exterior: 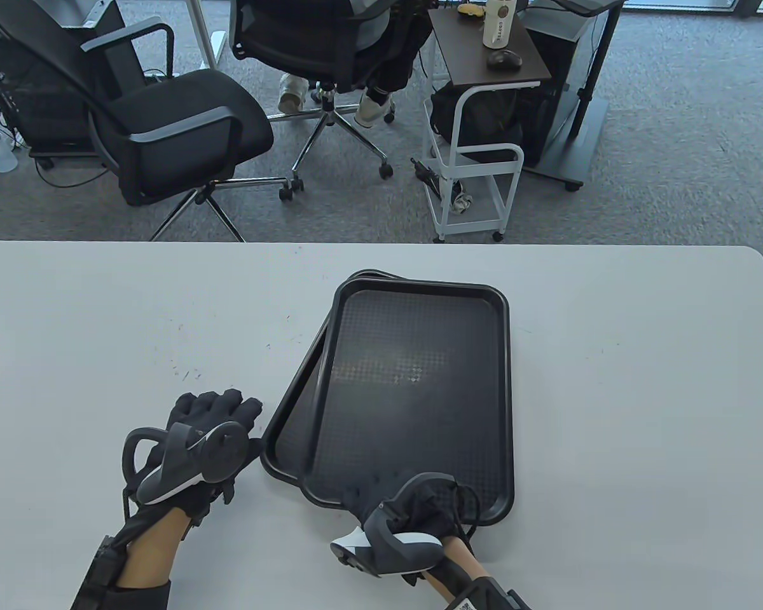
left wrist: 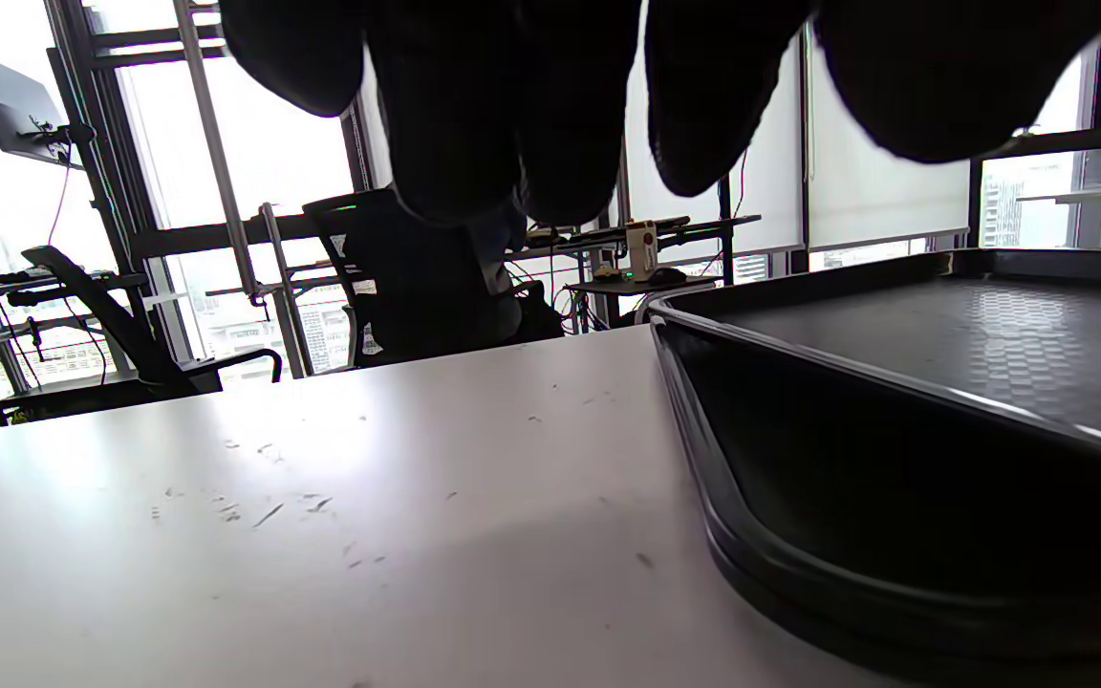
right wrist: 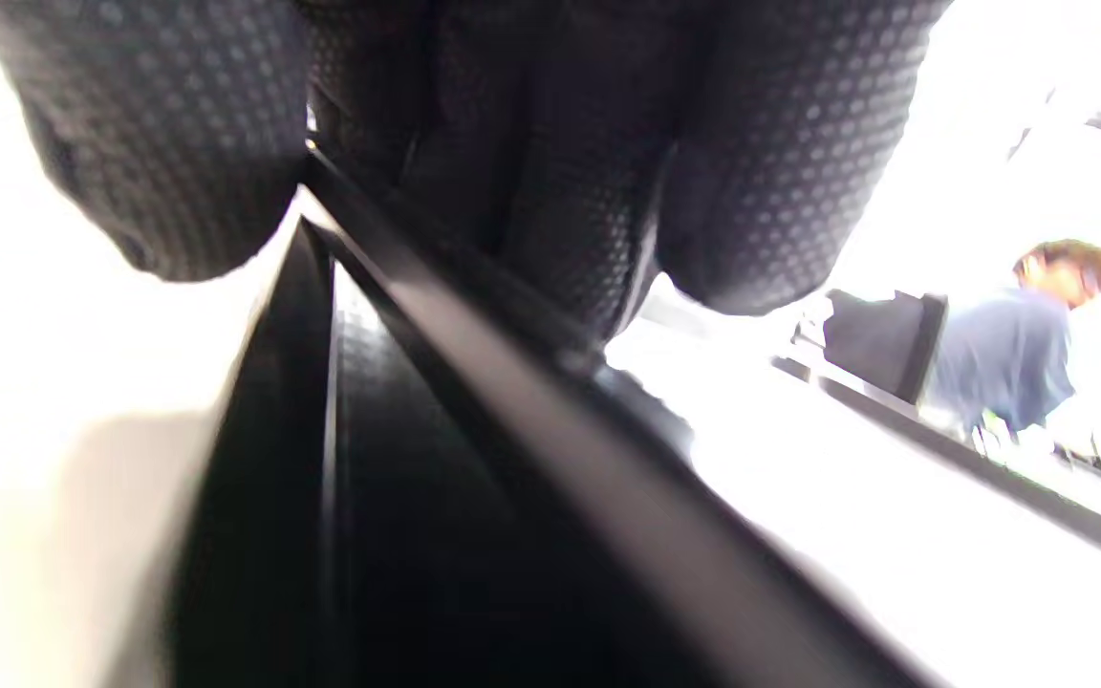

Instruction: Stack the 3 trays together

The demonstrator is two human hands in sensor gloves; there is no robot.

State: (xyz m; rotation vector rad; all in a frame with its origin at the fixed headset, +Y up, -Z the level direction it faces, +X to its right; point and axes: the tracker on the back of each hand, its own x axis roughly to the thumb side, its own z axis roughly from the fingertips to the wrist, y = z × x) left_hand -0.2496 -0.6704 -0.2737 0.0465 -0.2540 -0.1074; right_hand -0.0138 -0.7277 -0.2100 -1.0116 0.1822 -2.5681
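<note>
The top tray (exterior: 419, 381) lies skewed on the trays beneath (exterior: 292, 419), long axis running away from the person. The right hand (exterior: 419, 508) pinches its near rim; the left hand (exterior: 216, 432) apparently rests loose beside the lower trays' left edge on the counter (exterior: 133, 330).

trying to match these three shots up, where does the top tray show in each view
Table view: the top tray lies at centre-right of the table, skewed over the trays under it, its near edge gripped by the right hand.
Left wrist view: the top tray fills the right side, seen low from the table.
Right wrist view: the top tray rim runs diagonally under the fingers.
Shared landmark: the white table.
</note>
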